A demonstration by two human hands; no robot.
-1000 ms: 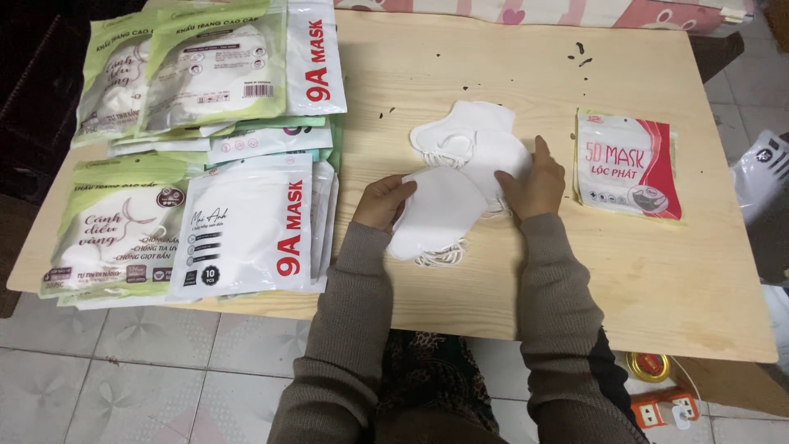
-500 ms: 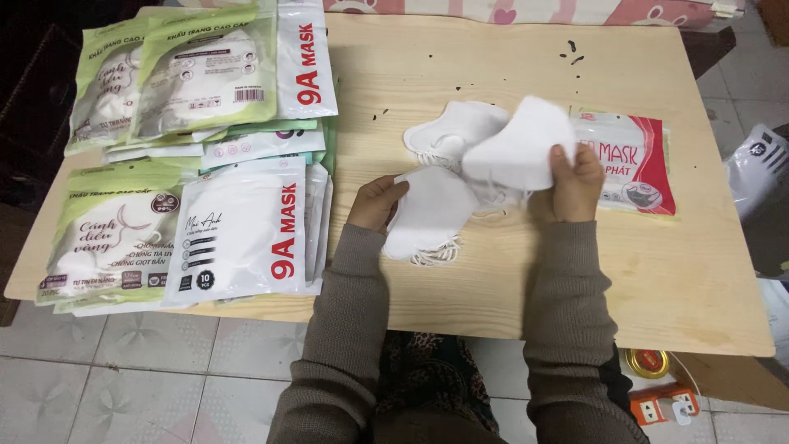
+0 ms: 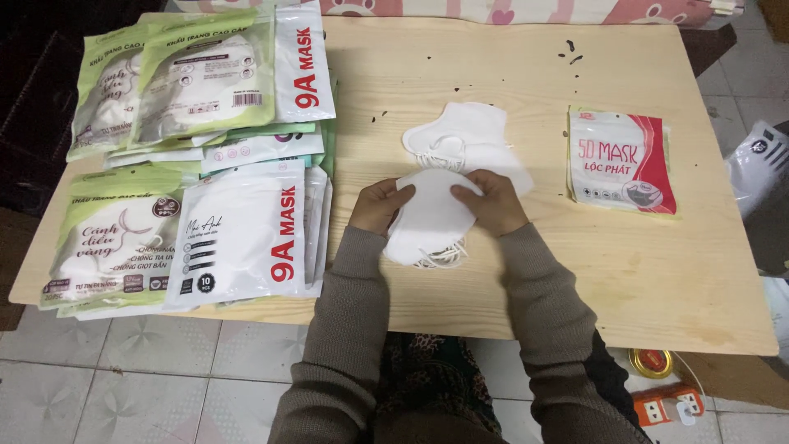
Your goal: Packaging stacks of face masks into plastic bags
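My left hand (image 3: 380, 205) and my right hand (image 3: 491, 201) both grip the top edge of a near pile of white folded face masks (image 3: 427, 226) on the wooden table (image 3: 526, 271). Ear loops stick out under the pile's near edge. A second pile of white masks (image 3: 468, 140) lies just beyond my hands, touching the near pile. A red and white mask packet (image 3: 621, 161) lies flat to the right of my right hand, apart from it.
Stacks of green and white mask packets (image 3: 205, 164) cover the table's left end. A white bag (image 3: 760, 160) sits off the table's right edge. An orange power strip (image 3: 670, 404) and a round tape roll (image 3: 651, 362) lie on the tiled floor.
My right hand carried a white mask from the right, near the red packet, back left onto the near pile. My left hand stayed on the pile.
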